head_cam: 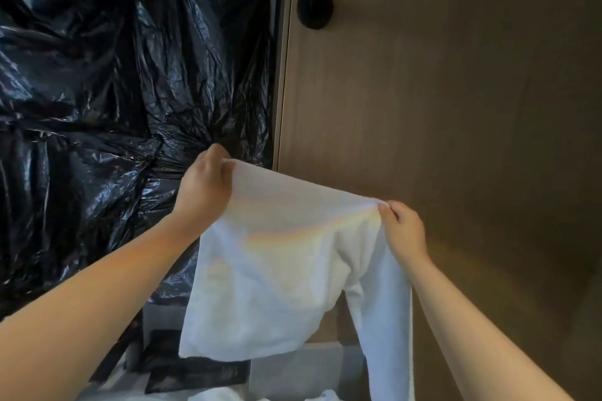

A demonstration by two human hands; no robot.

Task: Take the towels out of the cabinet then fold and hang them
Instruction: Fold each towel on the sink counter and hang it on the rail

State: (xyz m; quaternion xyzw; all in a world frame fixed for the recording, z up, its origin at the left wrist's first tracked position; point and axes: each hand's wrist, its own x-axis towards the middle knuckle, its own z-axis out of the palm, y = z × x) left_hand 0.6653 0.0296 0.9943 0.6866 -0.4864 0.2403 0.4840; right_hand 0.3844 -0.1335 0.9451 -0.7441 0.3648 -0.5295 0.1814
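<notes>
A white towel (277, 273) hangs in the air in front of me, held up by its top edge. My left hand (203, 189) pinches the upper left corner. The upper right corner is pinched by my right hand (404, 228). The towel drapes down between both hands, and a long strip trails down on the right toward the bottom edge of the view. More white cloth (221, 395) shows at the very bottom, partly cut off.
Crumpled black plastic sheeting (114, 91) fills the left half. A brown wooden panel (456, 107) with a black bar handle (317, 0) fills the right. Dark flat packets (195, 374) and a grey surface (293, 374) lie below the towel.
</notes>
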